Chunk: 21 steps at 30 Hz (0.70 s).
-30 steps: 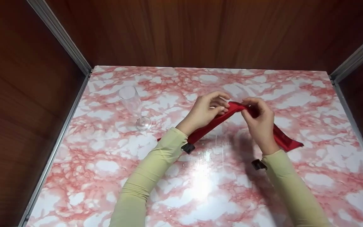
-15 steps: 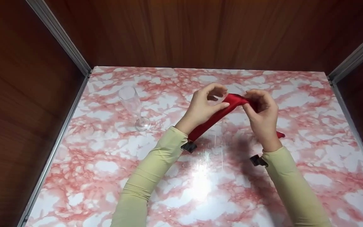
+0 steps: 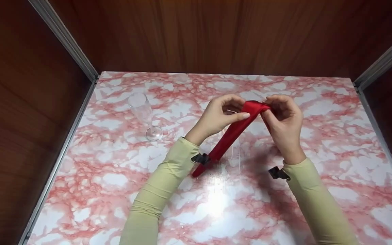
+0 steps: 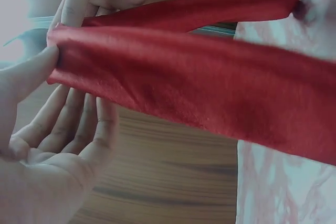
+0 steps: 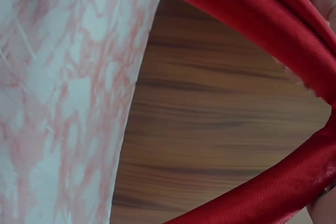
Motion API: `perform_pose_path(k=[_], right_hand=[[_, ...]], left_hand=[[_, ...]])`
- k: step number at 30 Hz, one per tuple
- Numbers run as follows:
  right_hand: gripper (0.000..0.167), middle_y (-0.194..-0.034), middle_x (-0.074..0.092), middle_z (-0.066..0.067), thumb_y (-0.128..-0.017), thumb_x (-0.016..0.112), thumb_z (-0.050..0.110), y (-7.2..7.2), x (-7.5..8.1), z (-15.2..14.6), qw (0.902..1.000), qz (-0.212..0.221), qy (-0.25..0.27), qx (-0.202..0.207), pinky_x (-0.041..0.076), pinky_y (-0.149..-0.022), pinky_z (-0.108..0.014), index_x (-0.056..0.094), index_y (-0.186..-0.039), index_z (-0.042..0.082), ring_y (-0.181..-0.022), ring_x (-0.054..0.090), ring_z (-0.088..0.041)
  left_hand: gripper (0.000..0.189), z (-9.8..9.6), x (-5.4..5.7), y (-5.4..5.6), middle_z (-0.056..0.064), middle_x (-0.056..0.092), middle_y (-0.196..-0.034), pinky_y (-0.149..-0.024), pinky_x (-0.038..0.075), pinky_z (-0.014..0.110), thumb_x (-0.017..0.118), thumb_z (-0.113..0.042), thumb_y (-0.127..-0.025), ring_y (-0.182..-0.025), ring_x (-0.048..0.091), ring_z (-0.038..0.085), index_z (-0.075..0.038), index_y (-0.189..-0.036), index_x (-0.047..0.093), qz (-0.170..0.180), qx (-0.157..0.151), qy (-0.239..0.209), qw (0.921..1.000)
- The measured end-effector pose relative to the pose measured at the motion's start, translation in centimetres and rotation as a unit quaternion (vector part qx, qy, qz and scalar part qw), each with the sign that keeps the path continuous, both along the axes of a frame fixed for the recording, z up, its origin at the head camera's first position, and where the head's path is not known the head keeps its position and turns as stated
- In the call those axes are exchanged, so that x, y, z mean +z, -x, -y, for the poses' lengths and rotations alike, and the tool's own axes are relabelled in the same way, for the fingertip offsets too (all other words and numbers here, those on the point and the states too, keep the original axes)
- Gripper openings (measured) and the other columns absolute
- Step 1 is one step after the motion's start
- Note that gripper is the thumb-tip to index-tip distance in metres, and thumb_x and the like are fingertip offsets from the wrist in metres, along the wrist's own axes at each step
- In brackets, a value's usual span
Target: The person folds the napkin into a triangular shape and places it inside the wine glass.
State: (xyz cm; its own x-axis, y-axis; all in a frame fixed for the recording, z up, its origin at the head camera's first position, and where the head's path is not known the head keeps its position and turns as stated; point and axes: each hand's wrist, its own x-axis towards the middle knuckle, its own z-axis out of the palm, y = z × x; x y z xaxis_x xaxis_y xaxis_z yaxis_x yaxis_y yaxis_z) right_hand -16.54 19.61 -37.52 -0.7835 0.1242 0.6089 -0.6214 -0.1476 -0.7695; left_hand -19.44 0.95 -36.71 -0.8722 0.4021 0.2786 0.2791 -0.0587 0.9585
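Note:
Both hands hold a long strip of shiny red cloth (image 3: 231, 136) up over the table. My left hand (image 3: 216, 115) pinches it near the top fold, thumb in front and fingers behind. Close beside it, my right hand (image 3: 286, 119) pinches the cloth at its gathered top. One length slants down past the left wrist. In the left wrist view, a broad flat length of red cloth (image 4: 184, 82) crosses in front of a narrower one, with the left hand (image 4: 68, 150) at its end. The right wrist view has two lengths of red cloth (image 5: 252, 192) meeting at the right edge.
A clear stemmed flute glass (image 3: 143, 110) lies or stands at the left of the table, its round foot toward me. The pink-and-white marbled tabletop (image 3: 114, 190) is bounded by brown wood-grain panels (image 3: 196, 37) at the back and sides.
The hands have risen slightly with the cloth. The cloth's right-hand end has swung out of sight behind the right hand, and the left length now hangs lower, beside the left wrist.

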Motion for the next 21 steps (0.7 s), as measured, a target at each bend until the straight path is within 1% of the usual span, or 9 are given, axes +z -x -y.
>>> perform_pose_path(k=[3, 7, 10, 13, 14, 16, 18, 20, 21], right_hand=[[0.023, -0.090, 0.063, -0.022, -0.079, 0.063, -0.019, 0.5, -0.1, 0.0, 1.0000, -0.001, 0.004, 0.002, 0.050, -0.073, -0.030, 0.058, -0.102, -0.017, -0.081, 0.059, -0.027], [0.023, -0.090, 0.063, -0.020, -0.079, 0.063, -0.019, 0.8, 0.5, 0.3, 0.9998, 0.001, 0.018, 0.002, 0.051, -0.078, -0.030, 0.059, -0.101, -0.017, -0.083, 0.059, -0.026], [0.021, -0.090, 0.064, -0.018, -0.080, 0.060, -0.020, 0.5, 1.4, 0.7, 0.9997, 0.003, 0.022, 0.003, 0.051, -0.079, -0.030, 0.059, -0.100, -0.017, -0.084, 0.059, -0.024], [0.019, -0.090, 0.064, -0.018, -0.079, 0.057, -0.021, -0.1, 2.6, 1.2, 1.0000, -0.005, 0.008, 0.001, 0.049, -0.078, -0.028, 0.060, -0.098, -0.017, -0.084, 0.059, -0.023], [0.018, -0.090, 0.064, -0.018, -0.079, 0.056, -0.021, -0.4, 3.0, 1.4, 0.9999, -0.010, -0.005, -0.004, 0.049, -0.079, -0.028, 0.061, -0.096, -0.017, -0.084, 0.059, -0.023], [0.016, -0.089, 0.063, -0.017, -0.078, 0.058, -0.021, -0.7, 3.6, 1.5, 0.9990, -0.025, -0.034, -0.017, 0.048, -0.081, -0.029, 0.062, -0.093, -0.017, -0.085, 0.059, -0.023], [0.013, -0.089, 0.063, -0.016, -0.078, 0.061, -0.021, -0.8, 3.9, 1.4, 0.9973, -0.037, -0.058, -0.029, 0.047, -0.085, -0.031, 0.062, -0.091, -0.017, -0.087, 0.059, -0.024], [0.011, -0.089, 0.063, -0.015, -0.079, 0.063, -0.019, -0.8, 4.0, 1.4, 0.9954, -0.038, -0.077, -0.042, 0.048, -0.085, -0.031, 0.062, -0.089, -0.017, -0.087, 0.059, -0.023], [0.011, -0.089, 0.063, -0.014, -0.079, 0.064, -0.018, -0.8, 4.1, 1.4, 0.9954, -0.036, -0.077, -0.044, 0.048, -0.085, -0.031, 0.061, -0.089, -0.017, -0.086, 0.059, -0.023]], left_hand=[[0.031, 0.2, 0.5, -0.2, 0.010, 0.068, -0.096, -0.081, 0.052, 0.035, 0.076, -0.002, -0.080, -0.087, 0.064, 0.018, 0.005, -0.108, 0.065, 0.002, -0.017, 0.005, 0.9998], [0.030, 0.3, 2.4, -1.3, 0.011, 0.068, -0.093, -0.079, 0.053, 0.033, 0.074, -0.001, -0.081, -0.083, 0.063, 0.015, 0.008, -0.108, 0.064, 0.006, -0.033, 0.005, 0.9994], [0.027, 0.3, 3.8, -2.1, 0.009, 0.067, -0.088, -0.076, 0.053, 0.033, 0.074, 0.000, -0.080, -0.077, 0.062, 0.012, 0.010, -0.103, 0.064, 0.007, -0.025, -0.004, 0.9997], [0.025, 0.3, 4.2, -2.5, 0.009, 0.067, -0.087, -0.075, 0.053, 0.035, 0.075, 0.001, -0.079, -0.073, 0.061, 0.010, 0.010, -0.100, 0.064, -0.002, -0.008, -0.014, 0.9999], [0.025, 0.2, 4.2, -2.6, 0.009, 0.066, -0.087, -0.075, 0.053, 0.036, 0.075, 0.001, -0.079, -0.073, 0.061, 0.010, 0.010, -0.099, 0.064, -0.005, -0.003, -0.016, 0.9999], [0.025, 0.0, 3.5, -2.4, 0.009, 0.067, -0.088, -0.075, 0.053, 0.035, 0.077, -0.002, -0.079, -0.074, 0.062, 0.011, 0.008, -0.098, 0.064, -0.013, 0.005, -0.017, 0.9998], [0.026, -0.2, 2.8, -2.0, 0.008, 0.067, -0.088, -0.075, 0.053, 0.033, 0.078, -0.005, -0.079, -0.074, 0.062, 0.012, 0.006, -0.098, 0.066, -0.024, 0.015, -0.017, 0.9995], [0.026, -0.4, 2.1, -1.7, 0.006, 0.067, -0.087, -0.072, 0.053, 0.031, 0.080, -0.008, -0.078, -0.074, 0.063, 0.014, 0.003, -0.097, 0.067, -0.036, 0.026, -0.021, 0.9988], [0.026, -0.5, 1.9, -1.6, 0.004, 0.067, -0.086, -0.071, 0.052, 0.029, 0.080, -0.009, -0.077, -0.073, 0.063, 0.015, 0.002, -0.097, 0.068, -0.041, 0.031, -0.025, 0.9984]])
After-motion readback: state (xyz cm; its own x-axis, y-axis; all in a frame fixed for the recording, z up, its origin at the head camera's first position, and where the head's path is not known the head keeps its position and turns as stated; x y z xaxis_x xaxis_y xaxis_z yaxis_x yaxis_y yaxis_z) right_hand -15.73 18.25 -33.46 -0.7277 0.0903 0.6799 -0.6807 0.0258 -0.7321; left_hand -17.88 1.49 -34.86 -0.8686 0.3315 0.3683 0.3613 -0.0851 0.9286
